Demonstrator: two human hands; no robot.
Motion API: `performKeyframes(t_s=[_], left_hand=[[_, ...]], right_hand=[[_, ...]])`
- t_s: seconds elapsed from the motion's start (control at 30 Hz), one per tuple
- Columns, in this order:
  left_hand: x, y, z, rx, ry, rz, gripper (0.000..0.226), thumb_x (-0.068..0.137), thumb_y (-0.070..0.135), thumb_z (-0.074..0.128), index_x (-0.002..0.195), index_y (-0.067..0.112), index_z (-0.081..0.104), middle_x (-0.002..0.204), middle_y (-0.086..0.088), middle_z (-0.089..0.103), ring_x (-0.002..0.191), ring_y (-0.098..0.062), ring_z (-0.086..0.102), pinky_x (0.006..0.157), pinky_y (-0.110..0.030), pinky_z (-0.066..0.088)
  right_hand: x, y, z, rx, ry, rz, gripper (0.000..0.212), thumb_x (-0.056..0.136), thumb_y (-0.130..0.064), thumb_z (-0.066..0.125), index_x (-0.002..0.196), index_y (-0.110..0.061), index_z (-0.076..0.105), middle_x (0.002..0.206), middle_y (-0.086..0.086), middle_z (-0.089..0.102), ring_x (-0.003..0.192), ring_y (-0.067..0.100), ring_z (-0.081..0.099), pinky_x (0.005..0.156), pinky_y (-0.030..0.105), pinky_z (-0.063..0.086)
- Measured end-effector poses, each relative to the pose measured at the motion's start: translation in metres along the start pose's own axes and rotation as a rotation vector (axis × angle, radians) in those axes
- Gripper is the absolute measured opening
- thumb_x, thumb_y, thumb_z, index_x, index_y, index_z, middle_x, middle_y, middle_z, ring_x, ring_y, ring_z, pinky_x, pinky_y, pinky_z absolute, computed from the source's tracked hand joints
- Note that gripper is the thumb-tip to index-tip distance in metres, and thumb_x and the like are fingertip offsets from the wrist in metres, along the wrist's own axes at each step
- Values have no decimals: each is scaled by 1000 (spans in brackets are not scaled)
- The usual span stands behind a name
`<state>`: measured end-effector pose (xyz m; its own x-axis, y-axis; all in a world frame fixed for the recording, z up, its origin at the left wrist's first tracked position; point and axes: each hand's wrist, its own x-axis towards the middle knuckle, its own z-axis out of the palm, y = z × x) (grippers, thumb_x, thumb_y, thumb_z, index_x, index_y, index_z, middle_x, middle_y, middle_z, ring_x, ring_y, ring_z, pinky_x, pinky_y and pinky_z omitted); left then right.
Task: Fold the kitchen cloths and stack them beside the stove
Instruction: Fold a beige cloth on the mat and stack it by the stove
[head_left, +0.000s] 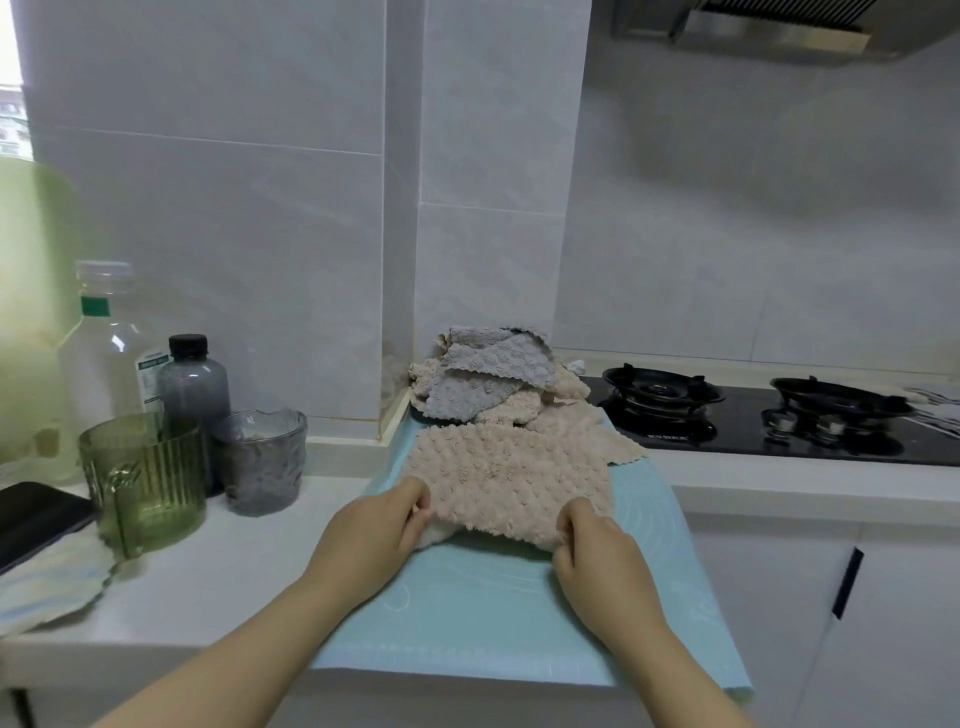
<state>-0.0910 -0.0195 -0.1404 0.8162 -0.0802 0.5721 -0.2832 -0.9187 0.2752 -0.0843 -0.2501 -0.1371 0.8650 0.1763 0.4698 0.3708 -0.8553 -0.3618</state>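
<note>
— So how far along is the folding?

— Early, I'd judge. A pink cloth lies spread on the teal mat, its near edge lifted off the mat. The left hand pinches the near-left corner, fingers closed on the fabric; the right hand has the near-right corner pinched the same way. No fold is creased into it yet.

— And the rest?

— Behind it, a loose pile of cloths sits crumpled against the tiled corner, just beside the stove. I can't see a neat stack anywhere, so nearly all the work looks left.

— What are they made of?

— The pink one is a nubbly, bobbled pile, soft and floppy, with a wavy scalloped edge. A grey cloth on top of the heap has the same texture and edge. The mat is smooth with faint curved lines.

— Anything around?

— To the left, on the white counter: a ribbed green glass cup, a dimpled grey glass, a dark-capped bottle and a clear bottle.
</note>
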Motion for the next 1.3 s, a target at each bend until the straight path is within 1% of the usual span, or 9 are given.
performKeyframes(t_s=[0.1,0.17,0.33,0.5,0.73,0.87,0.97,1.13,1.3], left_hand=[[0,-7,1,-100,-157,-10,31,76,50,64,101,34,55,78,19,53,73,1,50,63,-16,38],[2,-10,3,-116,-188,0,33,71,49,54,97,30,58,84,20,55,81,-3,50,67,-18,39],[0,-3,3,70,-130,-64,24,80,17,45,97,16,62,93,4,63,89,-14,52,73,-26,44],[-8,-2,-8,27,-214,-50,32,89,13,46,116,17,63,116,2,64,106,-17,57,86,-25,43],[-7,10,-38,325,-243,197,23,95,22,40,108,24,59,103,1,66,93,-23,59,79,-27,36],[-15,23,-70,107,-540,134,25,88,37,57,110,26,63,89,12,62,74,1,53,67,-16,39],[-19,25,-91,-81,-672,16,16,81,37,68,94,27,71,77,16,62,62,2,49,62,-12,38],[-22,25,-119,-397,-928,-175,15,75,20,76,90,16,74,84,7,70,73,-2,60,73,-16,49],[-16,17,-131,-654,-829,-362,21,76,9,71,97,6,69,95,-4,67,84,-12,64,71,-21,53]], right_hand=[[1,0,1,-12,-100,21,19,81,-8,43,92,-21,37,80,-4,43,85,19,43,66,28,28],[2,1,2,-9,-78,51,19,82,-8,43,95,-21,38,82,-4,44,85,18,43,67,28,30],[-3,6,2,-30,16,56,22,86,-4,40,100,-16,51,90,1,57,84,18,50,66,30,40],[-16,15,-7,-58,-17,-19,32,85,2,38,103,-12,61,98,2,63,91,20,53,73,29,43],[-32,32,-42,-194,-67,-120,24,88,-13,43,101,-18,63,89,-1,54,100,17,50,72,24,31],[-49,38,-64,-128,-172,-30,21,84,-14,47,94,-19,65,80,-5,52,88,15,51,74,26,40],[-59,37,-78,100,-291,64,23,80,-9,50,71,-28,59,69,-9,55,69,8,49,59,20,36],[-67,29,-103,417,-489,158,16,70,-8,59,59,-18,57,60,-5,46,57,7,40,50,14,30],[-55,32,-105,598,-375,253,8,80,-14,64,76,-7,63,67,1,60,63,8,54,60,17,42]])
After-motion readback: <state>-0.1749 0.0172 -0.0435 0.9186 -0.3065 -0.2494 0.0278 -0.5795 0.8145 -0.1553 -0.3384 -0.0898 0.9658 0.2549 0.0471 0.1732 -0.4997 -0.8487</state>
